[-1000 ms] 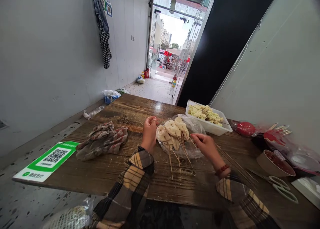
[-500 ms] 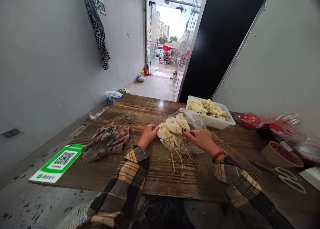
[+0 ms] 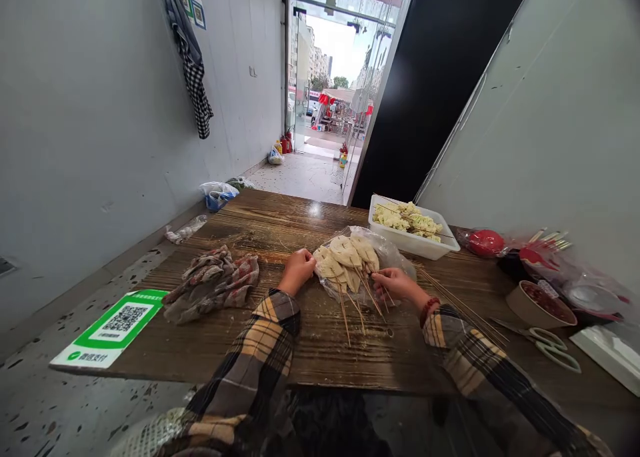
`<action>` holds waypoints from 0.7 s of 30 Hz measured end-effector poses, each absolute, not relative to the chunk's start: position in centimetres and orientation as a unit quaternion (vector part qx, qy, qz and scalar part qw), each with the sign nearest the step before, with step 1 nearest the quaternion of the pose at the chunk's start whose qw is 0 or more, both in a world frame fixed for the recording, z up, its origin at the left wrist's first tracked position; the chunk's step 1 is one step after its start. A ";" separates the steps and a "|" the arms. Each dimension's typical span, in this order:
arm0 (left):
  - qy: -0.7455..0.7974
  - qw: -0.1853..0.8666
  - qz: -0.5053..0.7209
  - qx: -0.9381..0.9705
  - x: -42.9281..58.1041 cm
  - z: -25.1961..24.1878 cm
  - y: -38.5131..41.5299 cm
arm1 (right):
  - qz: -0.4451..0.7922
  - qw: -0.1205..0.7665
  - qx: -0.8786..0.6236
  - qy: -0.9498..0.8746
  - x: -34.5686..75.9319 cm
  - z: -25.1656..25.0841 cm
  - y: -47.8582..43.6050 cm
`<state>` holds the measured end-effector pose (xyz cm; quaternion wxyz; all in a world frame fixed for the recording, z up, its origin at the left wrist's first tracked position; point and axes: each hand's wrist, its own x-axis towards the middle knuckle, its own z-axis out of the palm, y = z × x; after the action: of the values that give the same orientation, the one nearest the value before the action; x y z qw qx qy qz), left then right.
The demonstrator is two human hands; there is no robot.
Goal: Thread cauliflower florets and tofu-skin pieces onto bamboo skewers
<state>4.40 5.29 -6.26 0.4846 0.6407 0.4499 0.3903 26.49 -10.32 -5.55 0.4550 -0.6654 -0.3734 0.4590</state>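
Pale, flat, folded pieces that look like tofu sheets (image 3: pixel 345 247), threaded on thin wooden skewers (image 3: pixel 346 317), lie in a pile on a clear plastic bag (image 3: pixel 395 250). At the pile's left edge is my left hand (image 3: pixel 299 272), its fingers curled and pinched together; what they hold, if anything, is hidden. My right hand (image 3: pixel 400 285), with a red bead bracelet at the wrist, pinches a skewer at the pile's right side. Several loose skewers (image 3: pixel 457 300) lie on the wooden table right of that hand.
A white tub (image 3: pixel 415 244) of skewered cauliflower (image 3: pixel 407 218) stands behind the pile. To the left lie a crumpled cloth (image 3: pixel 215 284) and a green QR-code sign (image 3: pixel 113 327). Scissors (image 3: pixel 550 347), a paper bowl (image 3: pixel 540 304) and red plastic-wrapped items (image 3: pixel 486 242) occupy the right side.
My right hand has come slightly lower beside the pile, and a skewer there has shifted. The left hand stays by the pile, its fingers more curled. The view has turned a little right.
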 end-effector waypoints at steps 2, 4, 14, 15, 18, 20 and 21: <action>0.439 0.526 0.414 0.599 4.5 -6.1 5.1 | 0.489 0.480 -0.640 -0.346 25.7 -5.5 -10.5; 0.420 0.571 0.437 0.554 4.6 -5.7 4.8 | 0.514 0.500 -0.618 -0.322 25.0 -5.4 -10.5; 0.358 0.658 0.500 0.435 5.1 -4.8 4.0 | 0.576 0.541 -0.575 -0.214 22.8 -5.5 -10.6; 0.363 0.653 0.503 0.435 5.1 -5.0 4.1 | 0.578 0.544 -0.572 -0.206 22.6 -5.4 -10.6; 0.373 0.633 0.511 0.446 5.2 -5.4 4.2 | 0.574 0.555 -0.565 -0.206 21.6 -5.4 -10.4; 0.371 0.620 0.516 0.460 5.3 -5.5 4.2 | 0.563 0.564 -0.562 -0.222 20.8 -5.6 -10.2; 0.369 0.614 0.519 0.467 5.4 -5.5 4.2 | 0.556 0.568 -0.561 -0.232 20.5 -5.8 -10.1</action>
<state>5.37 4.19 -5.52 0.6137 0.4674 0.3686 0.5187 20.47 -10.08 -5.75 0.5680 -0.5611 -0.2323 0.5556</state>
